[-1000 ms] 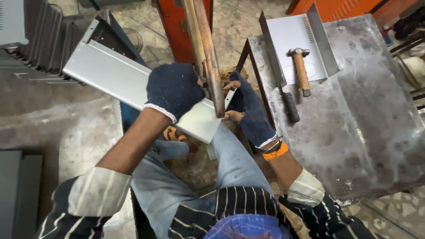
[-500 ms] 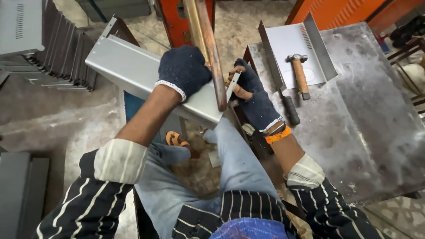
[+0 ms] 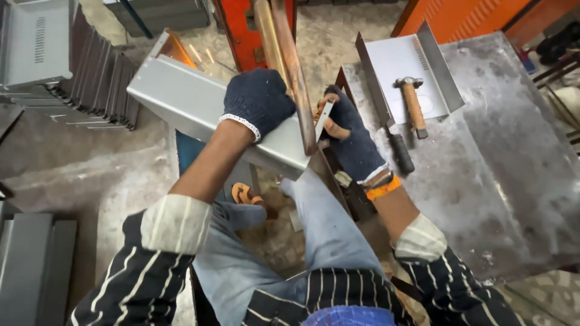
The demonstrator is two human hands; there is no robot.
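a folded sheet-metal channel (image 3: 199, 111), pale grey, smooth and matt with upturned edges and an orange reflection at its far left end, is held across the middle of the scene, slanting from far left to near right against a rusty upright bar (image 3: 290, 66). the left hand (image 3: 257, 99), in a dark blue knitted glove, is closed down over the channel's top face, while the right hand (image 3: 347, 133), gloved alike with bare fingertips showing, is curled around the channel's right end. a wooden-handled hammer (image 3: 412, 104) and a dark-handled long blade (image 3: 383, 111) are laid on the steel table (image 3: 501, 169) at right, and a stack of grey panels (image 3: 66, 78) is stood far left.
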